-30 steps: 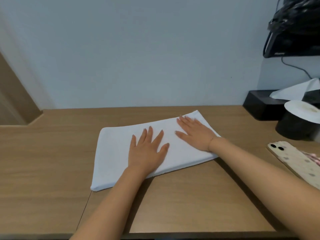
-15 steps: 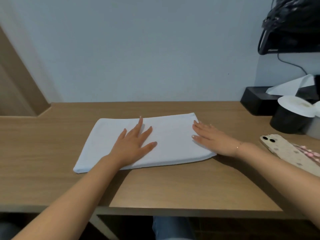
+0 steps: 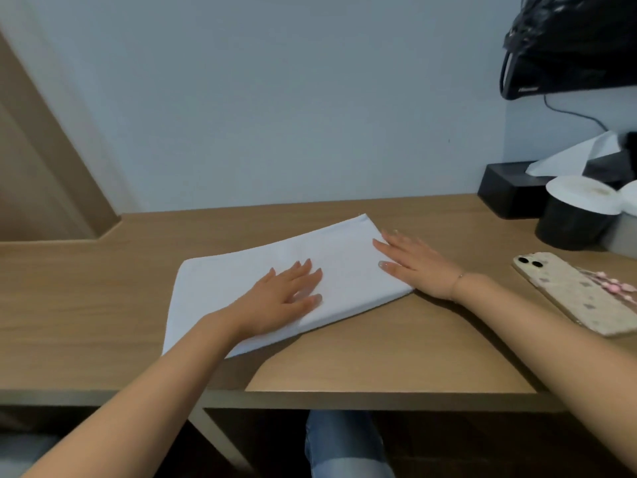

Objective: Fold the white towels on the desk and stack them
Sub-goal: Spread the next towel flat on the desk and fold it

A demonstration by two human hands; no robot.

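Note:
A white towel (image 3: 224,284), folded into a long flat rectangle, lies slanted on the wooden desk (image 3: 86,305). My left hand (image 3: 279,298) presses flat on the towel's middle, fingers straight and spread. My right hand (image 3: 417,263) lies flat at the towel's right end, its fingertips on the cloth and its palm on the desk. Only this one towel is in view.
A phone (image 3: 579,291) in a patterned case with a pink charm lies at the right. Behind it stand a black cylinder with a white lid (image 3: 575,215) and a black tissue box (image 3: 510,188). A black bag (image 3: 572,43) hangs at the upper right. The desk's front edge (image 3: 379,396) is close.
My left hand slid rightward along the towel's middle, and the towel's right end now sits farther back. My right hand stays at the towel's right end.

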